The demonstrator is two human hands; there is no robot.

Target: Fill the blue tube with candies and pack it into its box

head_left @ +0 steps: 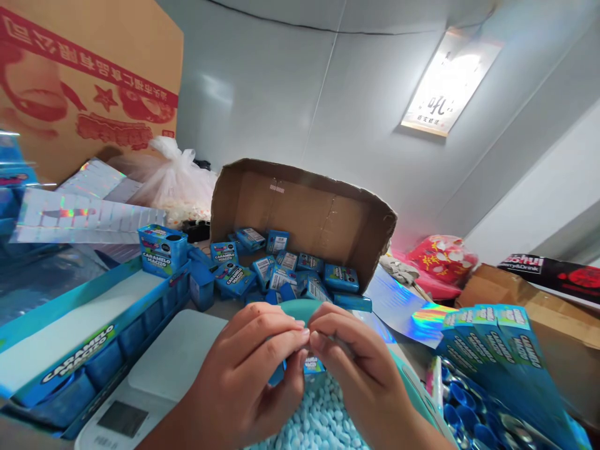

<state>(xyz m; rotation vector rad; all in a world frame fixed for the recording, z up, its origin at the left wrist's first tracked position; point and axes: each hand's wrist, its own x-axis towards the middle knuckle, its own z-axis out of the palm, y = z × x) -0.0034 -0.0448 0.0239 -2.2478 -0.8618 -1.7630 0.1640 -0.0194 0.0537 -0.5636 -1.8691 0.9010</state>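
My left hand and my right hand meet fingertip to fingertip, both closed in a pinch. Whatever lies between the fingers is hidden. Beneath them is a teal basin holding many small pale blue candies. Part of a blue candy box shows in the gap below my fingers; I cannot tell whether they touch it. Left of my left hand sits a white kitchen scale with a dark display.
A tipped brown carton behind the basin holds several blue boxes. A long display tray lies left, with one box standing on it. Stacked display cartons and blue-and-silver items are right. A large carton stands back left.
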